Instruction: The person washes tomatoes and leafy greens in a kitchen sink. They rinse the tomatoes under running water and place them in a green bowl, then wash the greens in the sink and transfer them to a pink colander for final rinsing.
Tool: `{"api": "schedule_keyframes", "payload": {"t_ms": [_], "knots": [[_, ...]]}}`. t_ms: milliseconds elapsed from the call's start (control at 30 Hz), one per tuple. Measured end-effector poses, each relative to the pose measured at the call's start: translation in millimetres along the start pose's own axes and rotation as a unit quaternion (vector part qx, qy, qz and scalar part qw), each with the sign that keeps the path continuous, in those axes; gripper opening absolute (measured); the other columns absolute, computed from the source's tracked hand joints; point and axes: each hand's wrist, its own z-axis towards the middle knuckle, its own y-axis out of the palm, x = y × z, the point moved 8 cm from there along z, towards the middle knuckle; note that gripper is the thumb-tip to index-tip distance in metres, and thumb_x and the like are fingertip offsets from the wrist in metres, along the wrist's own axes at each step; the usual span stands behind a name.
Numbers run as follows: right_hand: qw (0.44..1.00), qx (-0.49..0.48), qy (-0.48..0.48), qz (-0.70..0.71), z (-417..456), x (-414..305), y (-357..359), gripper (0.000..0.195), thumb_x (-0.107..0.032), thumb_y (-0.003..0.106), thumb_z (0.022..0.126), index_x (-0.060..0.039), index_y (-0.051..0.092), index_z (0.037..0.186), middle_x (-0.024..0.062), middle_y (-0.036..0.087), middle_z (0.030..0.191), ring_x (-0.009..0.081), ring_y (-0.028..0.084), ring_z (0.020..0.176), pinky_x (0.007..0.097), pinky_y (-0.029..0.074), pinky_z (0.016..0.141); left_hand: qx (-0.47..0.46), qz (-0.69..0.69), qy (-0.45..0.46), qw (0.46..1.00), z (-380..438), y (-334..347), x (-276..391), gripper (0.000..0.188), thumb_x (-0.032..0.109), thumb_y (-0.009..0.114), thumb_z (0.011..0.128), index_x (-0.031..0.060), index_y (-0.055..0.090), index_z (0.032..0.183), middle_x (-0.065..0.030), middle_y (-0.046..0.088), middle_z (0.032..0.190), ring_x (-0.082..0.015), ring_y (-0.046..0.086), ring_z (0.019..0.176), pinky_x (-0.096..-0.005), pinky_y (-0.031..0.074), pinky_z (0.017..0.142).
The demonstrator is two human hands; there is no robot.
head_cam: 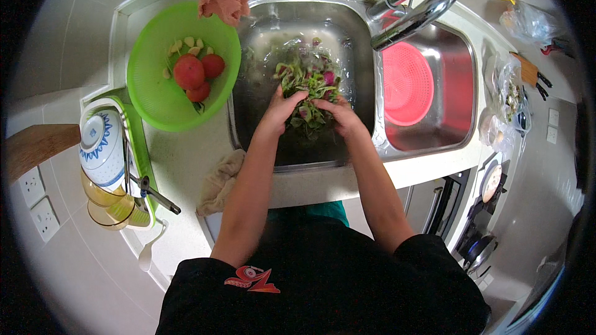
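Both my hands are in the left basin of a stainless steel sink (251, 149), around a bunch of leafy greens (307, 83) with green and purple-red leaves. My left hand (282, 109) grips the bunch from its left side, thumb on top. From the right, my right hand (340, 114) holds it too, with the fingers partly hidden among the leaves. Water in the basin ripples around the greens, and some loose leaves float beyond them. A chrome faucet (419, 11) arches over the divider between the basins.
Left of the sink stands a green plastic colander (144, 74) with tomatoes (188, 72) and garlic cloves. A pink colander (407, 83) sits in the right basin. Cloths (221, 186) lie near the sink. A dish rack (142, 149) holds bowls; plastic bags (500, 88) lie at right.
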Motion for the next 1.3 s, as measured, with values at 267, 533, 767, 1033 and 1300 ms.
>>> {"api": "schedule_keyframes", "payload": {"t_ms": [267, 533, 767, 1033, 1300], "knots": [[0.791, 0.114, -0.424, -0.425, -87.9, -112.4, 14.1, 0.049, 0.005, 0.067, 0.066, 0.0002, 0.053, 0.113, 0.0123, 0.054, 0.107, 0.0247, 0.053, 0.101, 0.0314, 0.042, 0.088, 0.170, 0.331, 0.364, 0.854, -62.5, 11.6, 99.9, 0.050, 0.001, 0.062, 0.065, -0.0003, 0.053, 0.114, -0.0187, 0.044, 0.118, -0.0331, 0.050, 0.106, -0.0363, 0.042, 0.088], [0.670, 0.115, -0.430, -0.594, -80.9, -90.1, 25.2, 0.077, -0.011, 0.075, 0.062, -0.0092, 0.038, 0.130, 0.0225, 0.027, 0.138, 0.0419, 0.036, 0.123, 0.0394, 0.038, 0.099, 0.140, 0.468, 0.339, 0.804, -83.2, 27.2, 72.1, 0.064, 0.014, 0.071, 0.065, 0.0092, 0.046, 0.123, -0.0228, 0.032, 0.133, -0.0431, 0.039, 0.120, -0.0521, 0.034, 0.097], [0.650, 0.148, -0.436, -0.604, -16.7, -91.0, 6.0, 0.052, -0.018, 0.073, 0.068, -0.0180, 0.054, 0.116, 0.0192, 0.044, 0.123, 0.0391, 0.047, 0.111, 0.0434, 0.044, 0.091, 0.233, 0.574, 0.249, 0.745, -26.5, 3.8, 53.2, 0.060, 0.026, 0.079, 0.065, 0.0175, 0.052, 0.118, -0.0152, 0.039, 0.125, -0.0374, 0.037, 0.118, -0.0565, 0.032, 0.096], [0.605, 0.063, -0.136, -0.782, 58.1, -31.8, -16.8, 0.082, -0.029, 0.082, 0.059, -0.0293, 0.040, 0.129, 0.0175, 0.036, 0.128, 0.0431, 0.047, 0.109, 0.0477, 0.048, 0.086, 0.140, 0.673, -0.068, 0.723, 48.9, -24.6, 1.5, 0.078, 0.027, 0.080, 0.070, 0.0274, 0.035, 0.133, -0.0135, 0.027, 0.140, -0.0424, 0.031, 0.125, -0.0595, 0.035, 0.095], [0.570, 0.035, 0.000, -0.821, 56.1, -9.4, -21.3, 0.080, -0.020, 0.068, 0.080, -0.0363, 0.021, 0.142, 0.0179, 0.014, 0.149, 0.0413, 0.038, 0.126, 0.0529, 0.043, 0.092, 0.118, 0.670, -0.054, 0.731, 25.8, -15.8, -24.3, 0.090, 0.014, 0.078, 0.071, 0.0240, 0.024, 0.142, -0.0165, 0.013, 0.145, -0.0453, 0.030, 0.125, -0.0582, 0.039, 0.093]]}}
